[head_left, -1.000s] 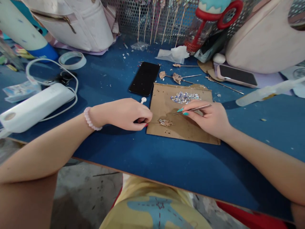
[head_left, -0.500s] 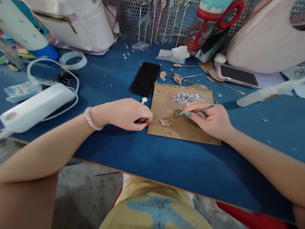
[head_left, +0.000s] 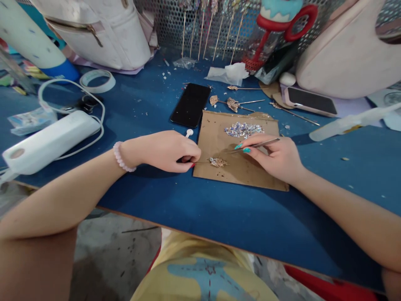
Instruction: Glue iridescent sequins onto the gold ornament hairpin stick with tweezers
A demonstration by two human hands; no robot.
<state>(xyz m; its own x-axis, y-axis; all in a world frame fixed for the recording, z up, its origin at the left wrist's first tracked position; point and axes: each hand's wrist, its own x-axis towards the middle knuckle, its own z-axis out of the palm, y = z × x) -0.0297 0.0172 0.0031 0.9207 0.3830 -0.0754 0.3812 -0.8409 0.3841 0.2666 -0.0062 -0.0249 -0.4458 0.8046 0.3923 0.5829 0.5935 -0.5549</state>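
Note:
My left hand (head_left: 171, 151) is closed on the thin stick of a metal ornament (head_left: 218, 161), whose gem-covered head lies over the cardboard (head_left: 250, 169). Between the thumb and fingers of my right hand (head_left: 275, 156) are slim metal tweezers (head_left: 263, 143). Their tips point left, a little above and to the right of the ornament, apart from it. A pile of small shiny stones (head_left: 243, 129) lies on the upper part of the cardboard, just beyond my right fingers.
Behind the cardboard lie a black phone (head_left: 191, 104) and several metal hairpins (head_left: 232, 104). A glue gun nozzle (head_left: 326, 128) and a pink phone (head_left: 310, 101) are at the right. White power strip (head_left: 52, 142), cable and tape roll (head_left: 97, 81) sit left; bags stand at the back.
The tweezers and my right hand have shifted very slightly left. My left hand keeps its hold on the ornament's stick. The view has moved a little.

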